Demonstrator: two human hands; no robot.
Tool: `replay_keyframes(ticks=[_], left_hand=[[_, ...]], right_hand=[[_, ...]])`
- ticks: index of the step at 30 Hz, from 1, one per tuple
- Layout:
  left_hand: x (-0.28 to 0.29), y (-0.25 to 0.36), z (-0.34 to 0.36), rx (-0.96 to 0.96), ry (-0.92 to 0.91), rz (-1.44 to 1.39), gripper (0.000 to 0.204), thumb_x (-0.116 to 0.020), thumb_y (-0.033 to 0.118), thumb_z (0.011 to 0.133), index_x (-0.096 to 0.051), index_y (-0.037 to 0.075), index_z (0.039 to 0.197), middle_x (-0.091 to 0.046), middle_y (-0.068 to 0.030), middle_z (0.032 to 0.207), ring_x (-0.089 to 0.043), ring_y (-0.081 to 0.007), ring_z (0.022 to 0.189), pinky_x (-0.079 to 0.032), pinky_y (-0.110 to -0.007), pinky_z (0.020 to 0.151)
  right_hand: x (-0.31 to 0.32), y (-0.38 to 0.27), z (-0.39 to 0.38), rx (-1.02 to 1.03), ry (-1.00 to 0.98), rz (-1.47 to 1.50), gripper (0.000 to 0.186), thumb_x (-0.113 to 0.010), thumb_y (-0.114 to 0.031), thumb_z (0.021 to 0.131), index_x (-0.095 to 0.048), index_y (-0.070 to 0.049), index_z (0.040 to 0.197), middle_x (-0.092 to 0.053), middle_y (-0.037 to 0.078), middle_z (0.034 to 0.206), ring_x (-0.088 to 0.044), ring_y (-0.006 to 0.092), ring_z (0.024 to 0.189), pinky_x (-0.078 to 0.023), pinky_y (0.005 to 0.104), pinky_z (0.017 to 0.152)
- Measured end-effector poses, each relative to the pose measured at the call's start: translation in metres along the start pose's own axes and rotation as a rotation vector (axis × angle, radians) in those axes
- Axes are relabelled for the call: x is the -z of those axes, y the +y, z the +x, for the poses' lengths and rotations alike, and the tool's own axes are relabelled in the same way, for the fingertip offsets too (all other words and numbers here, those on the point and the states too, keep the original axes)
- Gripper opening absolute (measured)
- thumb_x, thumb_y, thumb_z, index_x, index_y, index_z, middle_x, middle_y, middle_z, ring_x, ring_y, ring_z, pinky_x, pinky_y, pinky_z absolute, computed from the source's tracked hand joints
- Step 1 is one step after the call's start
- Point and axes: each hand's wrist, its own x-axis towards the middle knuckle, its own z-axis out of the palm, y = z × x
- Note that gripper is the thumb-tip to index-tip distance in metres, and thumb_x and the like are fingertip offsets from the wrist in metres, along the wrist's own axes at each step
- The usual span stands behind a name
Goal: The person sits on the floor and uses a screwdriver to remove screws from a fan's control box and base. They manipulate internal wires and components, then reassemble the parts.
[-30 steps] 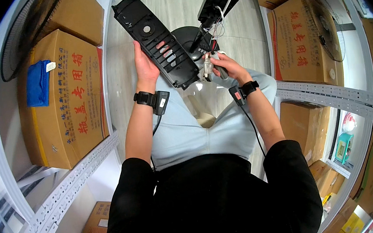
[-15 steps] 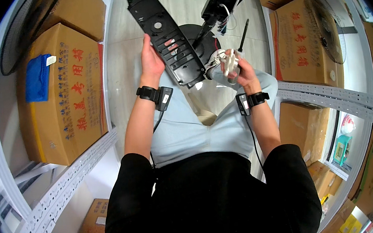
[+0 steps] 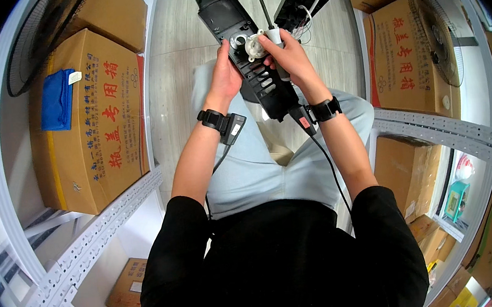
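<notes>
Relative to the earlier frame, the right hand (image 3: 295, 61) has moved inward: the round part (image 3: 255, 47), previously to the right of the black panel (image 3: 273, 94), is now over its face. The panel has shifted rightward, and the screwdriver (image 3: 264, 9) now points away from the person.

Count: one panel, one pale round part, one screwdriver, two wristbands (image 3: 212, 119). The left hand (image 3: 226, 79) grips the panel's left edge. The right hand is closed around the screwdriver handle, with its thumb against the round part; whether that part touches the panel cannot be determined. The panel is held at a slant above the person's legs.

Floor (image 3: 170, 29): pale, wood-grained. Two perforated shelf beams (image 3: 88, 248) flank the person. Two large cardboard boxes (image 3: 392, 60), one per side, carry red lettering. One blue cloth (image 3: 59, 101) hangs on the left box.
</notes>
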Motion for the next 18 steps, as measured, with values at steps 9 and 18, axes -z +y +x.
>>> replay_keyframes(ticks=[9, 18], left_hand=[[0.003, -0.007, 0.003, 0.031, -0.044, 0.014, 0.042, -0.043, 0.042, 0.106, -0.051, 0.009, 0.129, -0.063, -0.0062, 0.119, -0.064, -0.0187, 0.103, -0.052, -0.039, 0.091], [0.000, -0.008, 0.001, 0.038, -0.034, 0.047, 0.040, -0.042, 0.040, 0.105, -0.052, 0.008, 0.127, -0.065, -0.0050, 0.104, -0.063, -0.0170, 0.092, -0.053, -0.037, 0.085]], right_hand=[[-0.011, 0.002, 0.020, 0.012, 0.080, -0.120, 0.038, -0.071, -0.033, 0.092, -0.061, 0.000, 0.107, -0.068, 0.005, 0.082, -0.066, 0.0112, 0.060, -0.052, 0.0260, 0.049], [-0.014, 0.016, 0.025, -0.004, 0.122, -0.025, 0.037, -0.073, -0.033, 0.090, -0.058, 0.000, 0.098, -0.069, 0.008, 0.080, -0.068, 0.0133, 0.061, -0.053, 0.0290, 0.047]])
